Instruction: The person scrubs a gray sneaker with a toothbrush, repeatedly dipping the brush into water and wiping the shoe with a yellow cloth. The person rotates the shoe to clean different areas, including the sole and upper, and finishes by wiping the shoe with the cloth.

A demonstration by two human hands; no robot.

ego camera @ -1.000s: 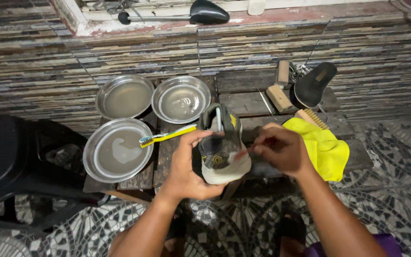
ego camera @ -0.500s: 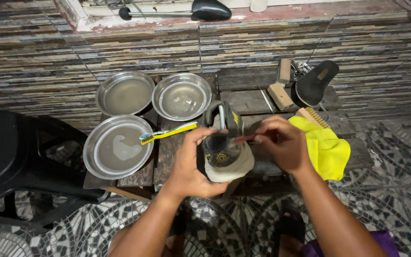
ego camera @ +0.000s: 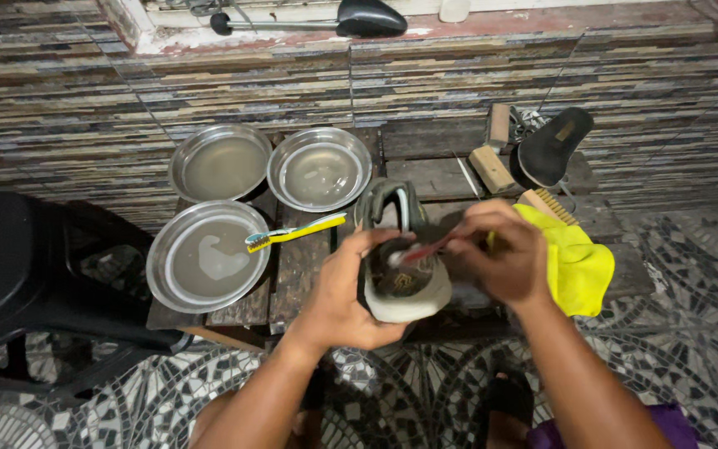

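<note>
My left hand (ego camera: 346, 287) grips a dirty olive shoe (ego camera: 400, 278) with a pale sole, held over a low wooden table (ego camera: 292, 270). My right hand (ego camera: 504, 254) holds a red-handled toothbrush (ego camera: 421, 252) whose bristles press against the shoe's inside. A yellow-and-teal toothbrush (ego camera: 292, 232) rests across the rim of the nearest metal bowl (ego camera: 207, 256), just left of my left hand.
Two more metal bowls with water (ego camera: 220, 162) (ego camera: 319, 169) stand at the back. A yellow cloth (ego camera: 575, 262), wooden scrub brushes (ego camera: 492, 166) and a black insole (ego camera: 552, 145) lie right. A black plastic stool (ego camera: 35, 270) is left; a striped tile wall (ego camera: 459, 75) behind.
The shoe has been tilted and turned in my left hand, and my right hand has worked the red toothbrush across it. The camera view has shifted slightly.
</note>
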